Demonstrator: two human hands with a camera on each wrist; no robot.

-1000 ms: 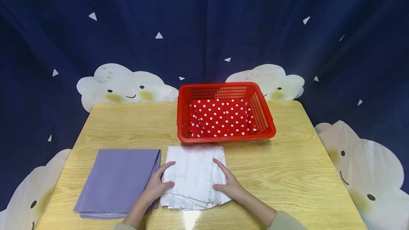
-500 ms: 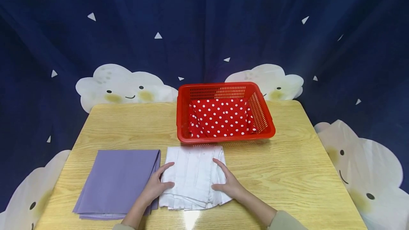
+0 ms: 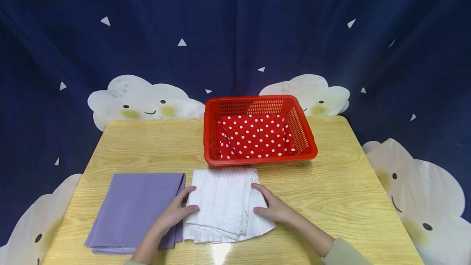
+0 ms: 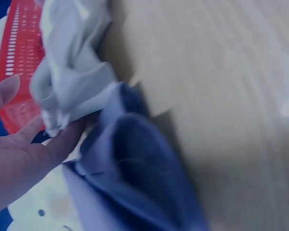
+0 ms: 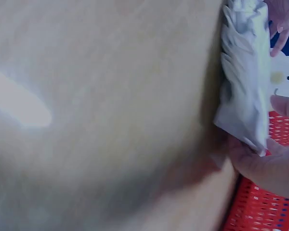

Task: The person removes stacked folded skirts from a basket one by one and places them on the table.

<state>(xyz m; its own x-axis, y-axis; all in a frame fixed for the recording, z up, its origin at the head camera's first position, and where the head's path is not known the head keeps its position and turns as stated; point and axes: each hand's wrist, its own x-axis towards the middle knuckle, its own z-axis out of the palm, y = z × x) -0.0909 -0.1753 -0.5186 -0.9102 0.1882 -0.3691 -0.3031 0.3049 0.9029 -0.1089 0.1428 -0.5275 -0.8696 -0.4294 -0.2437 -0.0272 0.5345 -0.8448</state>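
A folded white cloth point(image 3: 220, 203) lies in several layers on the table, its right side fanned out. At its left edge is my left hand point(image 3: 174, 212), thumb and forefinger spread over the edge. In the left wrist view its other fingers point(image 4: 67, 139) reach beneath the cloth, while the thumb stands apart. My right hand point(image 3: 274, 205) is at the right edge in the same way; the right wrist view has its fingers point(image 5: 245, 159) under the cloth's end and the thumb raised. Beside my left hand lies a folded purple cloth point(image 3: 136, 212), partly overlapped by that forearm.
Behind the white cloth stands a red plastic basket point(image 3: 312, 150) with a red polka-dot cloth point(image 3: 254, 134) inside. All of it is on a wooden table point(image 3: 331, 191). A dark blue curtain point(image 3: 165, 11) with cloud figures hangs around the table.
Both hands have shifted slightly outward, the left to the left and the right to the right. The white cloth's right lower layers have spread further right.
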